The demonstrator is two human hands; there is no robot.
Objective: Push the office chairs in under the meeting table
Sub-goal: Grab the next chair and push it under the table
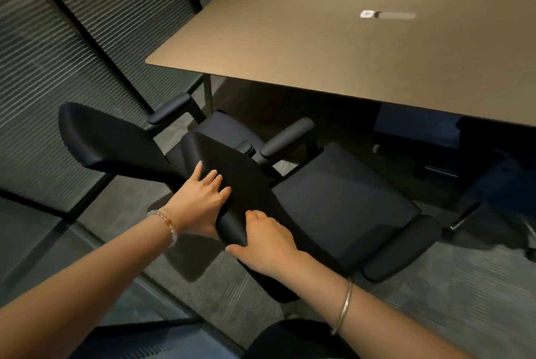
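Chair back (232, 173) in both hands' grip

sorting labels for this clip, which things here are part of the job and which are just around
Job: both hands, left hand and right hand, on the near chair's backrest; second chair beside it; meeting table.

Just around: small white device on the table; ribbed wall panels.

Matt brown table top (319, 39), black fabric chair back (246, 179)
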